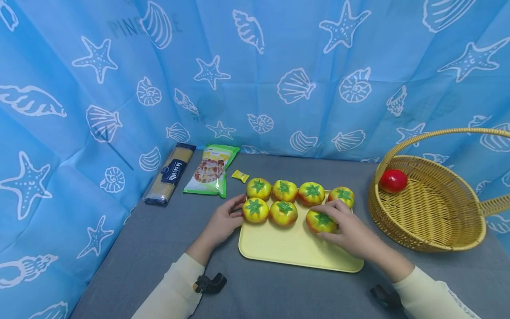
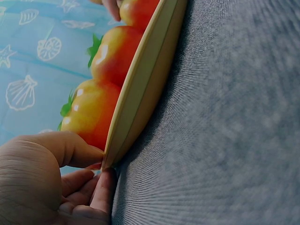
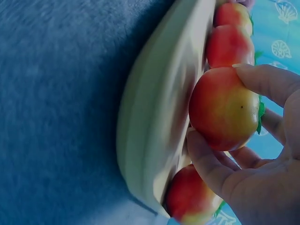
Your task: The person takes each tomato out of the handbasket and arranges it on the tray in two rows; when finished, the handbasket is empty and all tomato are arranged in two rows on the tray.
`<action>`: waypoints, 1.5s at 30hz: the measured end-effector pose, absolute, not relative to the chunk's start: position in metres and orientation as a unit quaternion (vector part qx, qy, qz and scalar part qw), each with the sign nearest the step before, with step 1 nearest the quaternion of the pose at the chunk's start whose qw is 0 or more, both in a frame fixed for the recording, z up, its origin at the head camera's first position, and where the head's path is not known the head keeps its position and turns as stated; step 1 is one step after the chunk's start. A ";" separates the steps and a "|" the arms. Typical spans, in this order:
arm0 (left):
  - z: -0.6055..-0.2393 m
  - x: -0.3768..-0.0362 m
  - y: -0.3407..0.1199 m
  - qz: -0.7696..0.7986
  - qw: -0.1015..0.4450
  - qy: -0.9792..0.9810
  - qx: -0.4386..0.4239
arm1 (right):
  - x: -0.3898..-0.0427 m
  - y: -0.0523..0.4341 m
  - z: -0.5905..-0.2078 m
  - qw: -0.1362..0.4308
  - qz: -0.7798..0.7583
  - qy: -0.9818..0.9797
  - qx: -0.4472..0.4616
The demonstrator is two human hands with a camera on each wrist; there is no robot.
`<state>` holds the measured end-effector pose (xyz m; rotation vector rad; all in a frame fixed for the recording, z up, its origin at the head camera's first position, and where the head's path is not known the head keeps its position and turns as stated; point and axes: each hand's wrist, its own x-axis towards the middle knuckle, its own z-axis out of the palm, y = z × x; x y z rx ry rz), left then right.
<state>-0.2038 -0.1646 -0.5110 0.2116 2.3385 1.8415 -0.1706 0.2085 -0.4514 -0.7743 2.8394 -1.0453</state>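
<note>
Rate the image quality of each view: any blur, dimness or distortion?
Head view: bright and even, sharp on the tray, with wide-angle bending at the edges, as on the basket. Left wrist view: dimmer, the table cloth soft and grainy. Right wrist view: darkest, the tray's rim smeared, while the fruit in the right hand is clearer.

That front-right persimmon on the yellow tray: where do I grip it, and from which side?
Grip the persimmon round its smooth sides, thumb opposite the fingers, as the right hand does. Come from above and the near-right: the tray is bare there, while neighbours crowd left and behind.
</note>
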 end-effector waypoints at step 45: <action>-0.510 -0.204 -0.165 0.622 0.079 0.775 0.076 | -0.177 0.199 -0.452 -0.038 -0.339 0.911 -0.233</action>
